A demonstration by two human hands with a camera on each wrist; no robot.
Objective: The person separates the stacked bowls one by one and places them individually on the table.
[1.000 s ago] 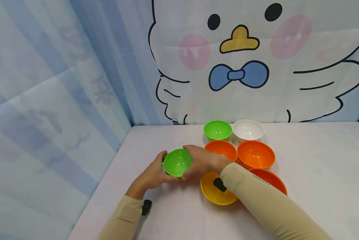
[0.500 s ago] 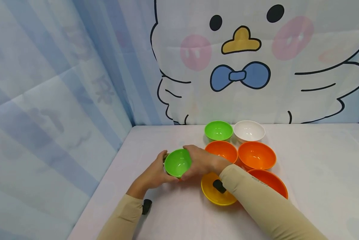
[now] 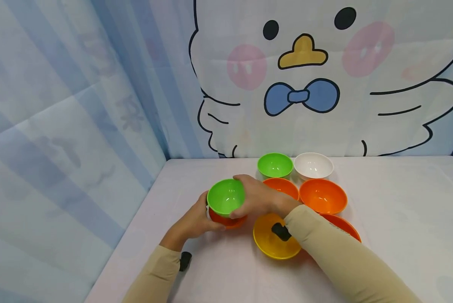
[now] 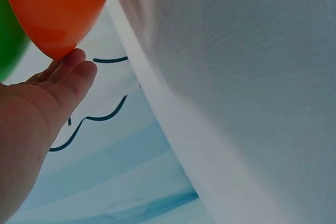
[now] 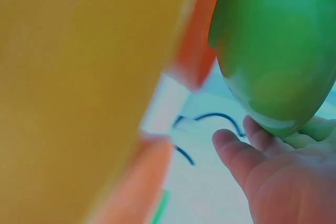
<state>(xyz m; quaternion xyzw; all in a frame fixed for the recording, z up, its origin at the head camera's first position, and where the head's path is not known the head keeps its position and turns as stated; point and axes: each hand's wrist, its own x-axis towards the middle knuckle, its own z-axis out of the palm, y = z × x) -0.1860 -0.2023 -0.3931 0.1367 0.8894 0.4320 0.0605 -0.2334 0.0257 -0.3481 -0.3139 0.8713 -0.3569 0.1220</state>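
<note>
A green bowl (image 3: 225, 195) is in my right hand (image 3: 259, 197), which grips its right side with thumb and fingers on the rim. Under it sits an orange bowl (image 3: 232, 221), partly hidden by the green one. My left hand (image 3: 193, 219) holds this orange bowl from the left, thumb in front and fingers round the far side. In the left wrist view the orange bowl (image 4: 60, 9) rests against the fingers. In the right wrist view the green bowl (image 5: 283, 51) lies against the fingers of the right hand.
Right of the hands, a yellow bowl (image 3: 266, 244) stands partly under the right forearm. Behind are several orange bowls, one of them (image 3: 323, 196) in the middle, and a green bowl (image 3: 275, 165) beside a white bowl (image 3: 313, 165). A printed curtain (image 3: 219, 126) backs the table.
The green bowl has risen with my right hand, away from the front, baring more of the orange bowl beneath it. My left hand has stayed almost still.
</note>
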